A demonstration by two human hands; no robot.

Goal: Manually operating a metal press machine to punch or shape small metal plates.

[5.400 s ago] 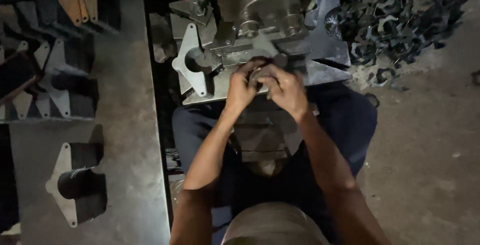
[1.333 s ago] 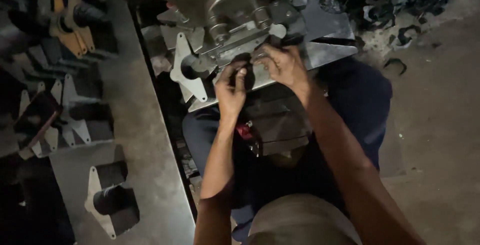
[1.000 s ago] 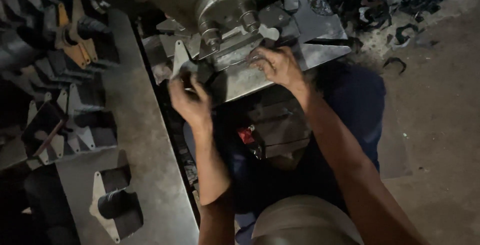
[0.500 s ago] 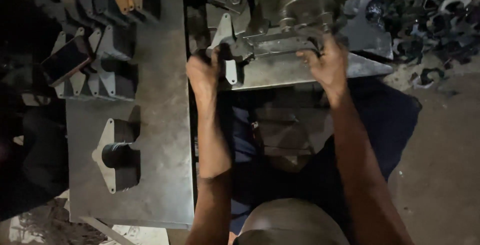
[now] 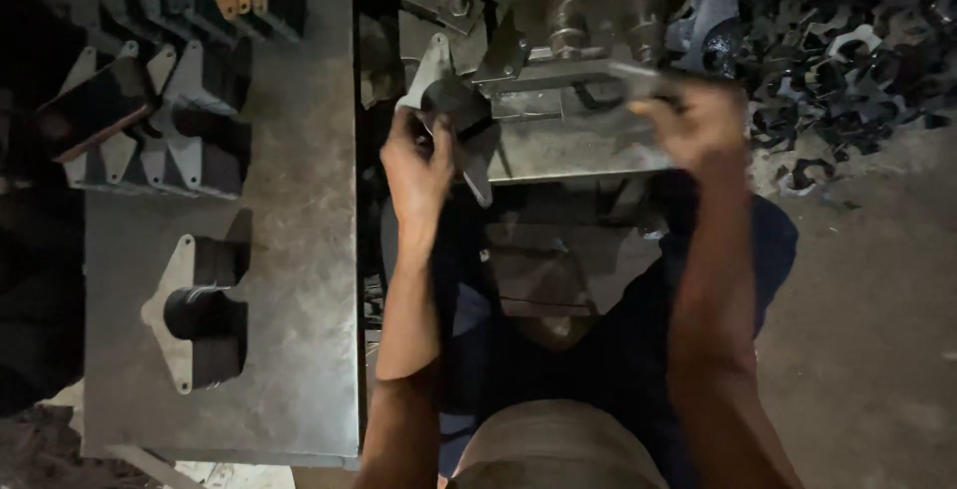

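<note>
My left hand (image 5: 417, 165) grips a triangular metal bracket with a black rubber bush (image 5: 451, 108) at the left edge of the machine's steel bed (image 5: 558, 145). My right hand (image 5: 698, 120) lies at the bed's right end, fingers closed over a flat metal plate (image 5: 638, 75) under the machine's round grey head (image 5: 598, 10). Both forearms reach up from the lower frame over my dark-trousered lap.
A grey metal table (image 5: 289, 250) stands at the left. One bracket with a rubber bush (image 5: 194, 312) lies on it near the front; several more are stacked at its far left (image 5: 150, 120). A heap of dark metal offcuts (image 5: 847, 40) covers the floor at the right.
My left hand left the middle of the bed, swung out left and now holds a bracket at the bed's left edge. My right hand slid to the right end. The view shifted.
</note>
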